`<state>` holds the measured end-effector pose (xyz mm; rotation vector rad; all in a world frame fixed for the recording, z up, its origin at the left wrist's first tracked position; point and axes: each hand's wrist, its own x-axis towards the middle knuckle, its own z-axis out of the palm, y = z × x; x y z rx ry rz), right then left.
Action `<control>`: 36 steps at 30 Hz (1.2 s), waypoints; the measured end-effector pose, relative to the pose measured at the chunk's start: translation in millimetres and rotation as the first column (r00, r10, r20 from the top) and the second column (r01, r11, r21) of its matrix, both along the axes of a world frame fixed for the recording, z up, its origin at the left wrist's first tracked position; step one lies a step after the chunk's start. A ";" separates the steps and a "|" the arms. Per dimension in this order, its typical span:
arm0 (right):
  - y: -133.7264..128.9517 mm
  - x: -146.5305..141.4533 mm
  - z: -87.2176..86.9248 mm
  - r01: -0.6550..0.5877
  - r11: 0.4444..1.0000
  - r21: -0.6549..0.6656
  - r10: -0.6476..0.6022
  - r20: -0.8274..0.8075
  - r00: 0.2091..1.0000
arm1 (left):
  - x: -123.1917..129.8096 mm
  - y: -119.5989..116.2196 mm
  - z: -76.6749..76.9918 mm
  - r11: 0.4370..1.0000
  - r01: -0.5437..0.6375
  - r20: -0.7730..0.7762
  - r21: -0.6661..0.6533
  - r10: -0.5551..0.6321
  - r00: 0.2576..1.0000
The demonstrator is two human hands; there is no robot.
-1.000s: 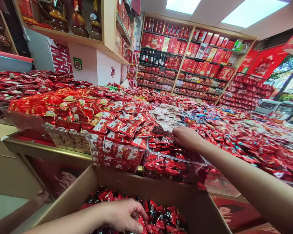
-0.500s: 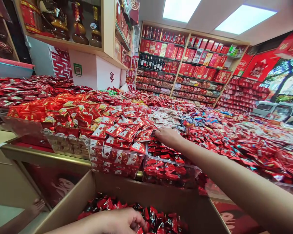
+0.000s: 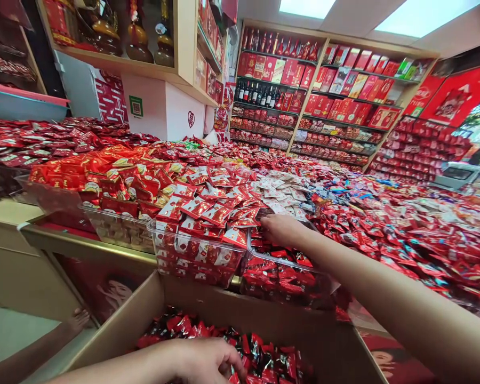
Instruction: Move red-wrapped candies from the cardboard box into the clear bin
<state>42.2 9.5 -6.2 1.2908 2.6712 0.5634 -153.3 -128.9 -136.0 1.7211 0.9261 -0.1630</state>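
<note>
The left hand (image 3: 210,360) is positioned inside the cardboard box (image 3: 240,314), fingers curled among red-and-black wrapped candies (image 3: 260,352). Beyond the box, well apart from the left, the right hand (image 3: 282,230) is over the clear bin (image 3: 280,261) of red candies (image 3: 280,274), fingers bent downward. Fingertips are largely hidden; neither hand's grip can be confirmed. Left-adjacent: red-and-white packets (image 3: 208,208). Farther: white packets (image 3: 282,189), then shelves (image 3: 301,114).

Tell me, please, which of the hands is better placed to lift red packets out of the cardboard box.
Probably the left hand: it is down among the red packets inside the cardboard box, while the right hand is over at the clear bin.
</note>
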 end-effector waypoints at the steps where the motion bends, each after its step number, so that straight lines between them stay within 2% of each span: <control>1: -0.6 1.3 2.5 -0.009 1.000 0.004 0.009 -0.024 1.000 | 0.3 0.0 -0.1 1.000 -0.005 0.011 0.000 0.005 1.000; 5: -22.3 7.1 24.4 -0.026 0.998 0.057 0.040 -0.279 0.959 | 4.3 1.4 -2.4 0.991 -0.135 0.168 -0.004 0.134 0.977; 7: -50.1 9.5 34.7 -0.047 0.997 0.058 0.068 -0.449 0.891 | 8.2 2.7 -1.1 0.967 -0.251 0.287 -0.054 0.255 0.923; 9: -86.3 10.7 35.0 -0.089 0.996 -0.007 0.067 -0.600 0.797 | 12.4 3.4 3.7 0.924 -0.359 0.382 -0.134 0.383 0.841; 11: -122.8 10.2 20.1 -0.124 0.974 -0.188 -0.041 -0.688 0.725 | 16.0 3.0 11.1 0.878 -0.434 0.429 -0.200 0.477 0.767; 12: -138.3 9.1 7.1 -0.125 0.943 -0.308 -0.133 -0.694 0.708 | 17.6 2.4 14.8 0.862 -0.459 0.445 -0.214 0.504 0.740; 15: -166.6 2.3 -42.1 -0.140 0.785 -0.603 -0.394 -0.662 0.638 | 21.3 -0.8 22.3 0.845 -0.491 0.472 -0.213 0.528 0.705; 18: -170.6 -6.2 -81.9 -0.267 0.649 -0.713 -0.539 -0.678 0.500 | 23.3 -3.7 23.7 0.842 -0.504 0.487 -0.194 0.529 0.695; 20: -167.0 -9.4 -94.7 -0.353 0.608 -0.711 -0.605 -0.703 0.374 | 23.2 -4.8 24.0 0.829 -0.517 0.508 -0.213 0.546 0.666; 23: -161.2 -8.2 -98.2 -0.432 0.565 -0.703 -0.695 -0.687 0.211 | 22.0 -5.6 26.2 0.830 -0.472 0.573 -0.296 0.550 0.608; 27: -158.2 -2.4 -93.4 -0.473 0.506 -0.721 -0.781 -0.615 0.103 | 20.6 -5.1 29.0 0.860 -0.413 0.611 -0.298 0.505 0.610; 33: -157.4 -2.1 -94.3 -0.525 0.499 -0.689 -0.795 -0.606 0.040 | 19.5 -1.5 29.7 0.862 -0.438 0.611 -0.255 0.495 0.618; 35: -157.8 -2.9 -96.9 -0.506 0.527 -0.682 -0.777 -0.629 0.038 | 19.1 -0.6 30.1 0.859 -0.431 0.608 -0.275 0.503 0.615; 36: -158.5 -3.0 -97.7 -0.473 0.566 -0.675 -0.753 -0.657 0.038 | 19.0 -0.5 30.3 0.857 -0.424 0.598 -0.293 0.510 0.618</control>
